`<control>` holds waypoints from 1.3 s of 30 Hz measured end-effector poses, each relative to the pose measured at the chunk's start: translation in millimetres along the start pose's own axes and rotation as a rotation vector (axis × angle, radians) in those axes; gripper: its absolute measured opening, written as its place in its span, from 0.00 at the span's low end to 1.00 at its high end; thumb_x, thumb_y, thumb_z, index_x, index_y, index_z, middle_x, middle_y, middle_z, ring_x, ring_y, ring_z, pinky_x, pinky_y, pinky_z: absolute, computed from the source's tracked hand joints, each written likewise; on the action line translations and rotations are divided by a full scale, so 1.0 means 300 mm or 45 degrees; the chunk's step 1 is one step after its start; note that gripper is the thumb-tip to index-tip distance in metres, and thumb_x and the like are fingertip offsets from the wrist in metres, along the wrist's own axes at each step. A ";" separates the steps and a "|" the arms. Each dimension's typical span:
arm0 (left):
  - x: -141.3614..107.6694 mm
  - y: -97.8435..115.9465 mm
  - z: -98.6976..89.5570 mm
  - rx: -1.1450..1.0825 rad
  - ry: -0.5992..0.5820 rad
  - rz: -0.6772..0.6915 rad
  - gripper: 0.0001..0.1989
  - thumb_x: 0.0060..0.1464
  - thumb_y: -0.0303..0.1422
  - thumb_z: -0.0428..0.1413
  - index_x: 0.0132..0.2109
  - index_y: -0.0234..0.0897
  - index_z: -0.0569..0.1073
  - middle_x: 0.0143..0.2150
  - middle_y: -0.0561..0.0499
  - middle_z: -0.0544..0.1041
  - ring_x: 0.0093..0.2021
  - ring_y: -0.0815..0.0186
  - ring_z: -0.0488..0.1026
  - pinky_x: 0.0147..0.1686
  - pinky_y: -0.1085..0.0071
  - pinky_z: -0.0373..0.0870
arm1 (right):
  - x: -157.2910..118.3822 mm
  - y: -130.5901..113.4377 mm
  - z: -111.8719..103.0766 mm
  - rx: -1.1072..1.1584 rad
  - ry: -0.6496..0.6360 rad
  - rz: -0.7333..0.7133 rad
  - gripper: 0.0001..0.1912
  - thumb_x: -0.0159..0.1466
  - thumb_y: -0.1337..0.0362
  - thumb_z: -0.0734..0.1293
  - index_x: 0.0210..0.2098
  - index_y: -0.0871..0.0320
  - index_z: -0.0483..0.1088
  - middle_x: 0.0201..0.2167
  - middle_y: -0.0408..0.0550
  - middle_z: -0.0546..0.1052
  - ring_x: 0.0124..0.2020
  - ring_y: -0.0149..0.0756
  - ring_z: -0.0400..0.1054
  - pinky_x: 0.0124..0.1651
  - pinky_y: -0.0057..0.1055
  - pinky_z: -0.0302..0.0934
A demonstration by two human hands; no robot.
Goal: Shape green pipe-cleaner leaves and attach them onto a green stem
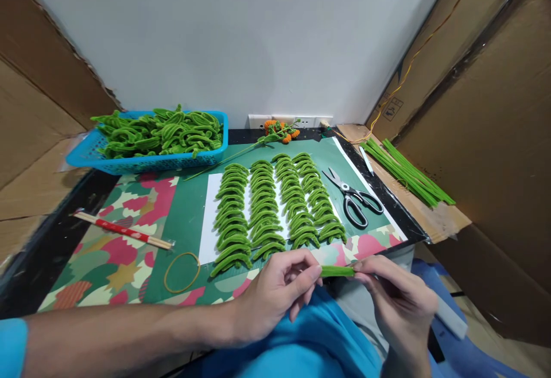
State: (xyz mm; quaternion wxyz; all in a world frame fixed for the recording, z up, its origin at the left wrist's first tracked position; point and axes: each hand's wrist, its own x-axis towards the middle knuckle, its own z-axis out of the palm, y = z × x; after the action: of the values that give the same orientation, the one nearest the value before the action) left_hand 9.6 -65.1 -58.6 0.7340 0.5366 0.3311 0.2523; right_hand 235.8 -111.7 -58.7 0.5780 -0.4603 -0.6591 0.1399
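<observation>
From my remote station, viewing through the head camera, I record the following. The left hand has its thumb and forefinger pinched on a green strip; the strip's left end is hidden inside that hand. The right hand grips the strip's other end between thumb and fingertips. The strip lies roughly level between the two hands, at the near edge of the black table, above the person's blue clothing.

Beyond the hands I note curved green pieces set out in four columns, largely over white paper on a green mat. Scissors rest to the right of the columns, blades slightly parted and pointing away. Farther right, I find a bundle of green stems on cardboard.

At the far left I see a blue basket heaped with more green pieces. An orange flower lies near the wall sockets, behind the columns. Chopsticks in a red wrapper and a rubber band lie to the left of the paper.
</observation>
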 end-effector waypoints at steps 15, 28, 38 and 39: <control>0.013 -0.008 -0.004 -0.066 0.059 -0.020 0.24 0.69 0.54 0.57 0.39 0.35 0.71 0.24 0.57 0.71 0.17 0.77 0.64 0.16 0.81 0.58 | -0.016 0.010 0.017 -0.022 0.066 -0.032 0.12 0.66 0.79 0.71 0.38 0.55 0.79 0.32 0.44 0.86 0.30 0.35 0.83 0.40 0.24 0.79; 0.010 -0.009 -0.005 -0.036 0.088 -0.013 0.24 0.70 0.53 0.56 0.39 0.36 0.70 0.22 0.60 0.68 0.16 0.78 0.59 0.15 0.82 0.53 | -0.003 0.013 0.020 0.066 0.022 -0.170 0.18 0.61 0.84 0.75 0.43 0.57 0.82 0.33 0.47 0.84 0.33 0.40 0.81 0.37 0.34 0.78; 0.008 -0.023 -0.008 -0.061 0.133 -0.019 0.24 0.69 0.53 0.58 0.37 0.36 0.71 0.22 0.60 0.67 0.15 0.78 0.58 0.14 0.82 0.53 | -0.023 0.012 0.030 0.167 -0.038 -0.041 0.15 0.65 0.84 0.70 0.33 0.57 0.72 0.30 0.44 0.80 0.31 0.34 0.78 0.35 0.27 0.74; 0.009 -0.026 -0.008 -0.063 0.147 -0.016 0.24 0.69 0.53 0.58 0.37 0.36 0.70 0.21 0.60 0.67 0.15 0.78 0.58 0.14 0.82 0.53 | -0.028 0.013 0.033 0.158 -0.043 -0.031 0.15 0.66 0.83 0.70 0.33 0.56 0.71 0.30 0.44 0.80 0.31 0.34 0.79 0.35 0.27 0.74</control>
State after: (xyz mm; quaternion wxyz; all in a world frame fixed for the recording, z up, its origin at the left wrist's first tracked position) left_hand 9.7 -64.1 -67.0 0.7285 0.5007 0.3697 0.2863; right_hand 227.9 -112.4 -69.7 0.5960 -0.4130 -0.6644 0.1813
